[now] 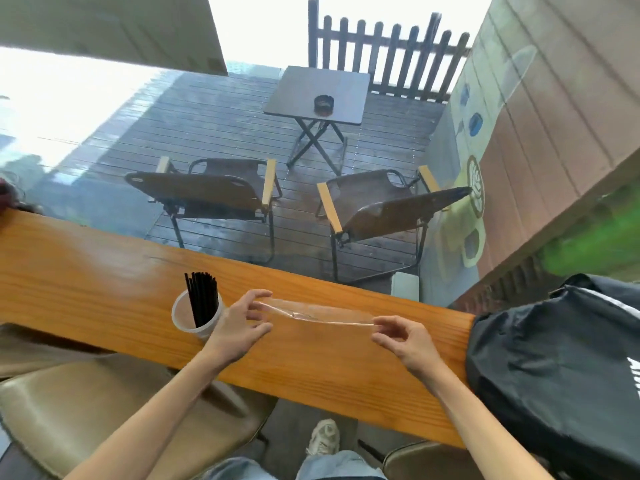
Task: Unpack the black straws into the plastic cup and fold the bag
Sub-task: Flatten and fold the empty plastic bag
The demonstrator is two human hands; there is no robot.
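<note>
A clear plastic cup (180,318) stands on the wooden counter (86,292), with a bunch of black straws (202,297) upright inside it. The long clear bag (315,315) is stretched flat just above the counter between my hands. My left hand (239,327) pinches its left end, right beside the cup. My right hand (403,339) pinches its right end. No straws show inside the bag.
A black backpack (554,368) lies on the counter's right end, close to my right hand. Beyond the glass are two folding chairs (214,192), a small table (317,95) and a fence. A padded stool (69,410) stands below left.
</note>
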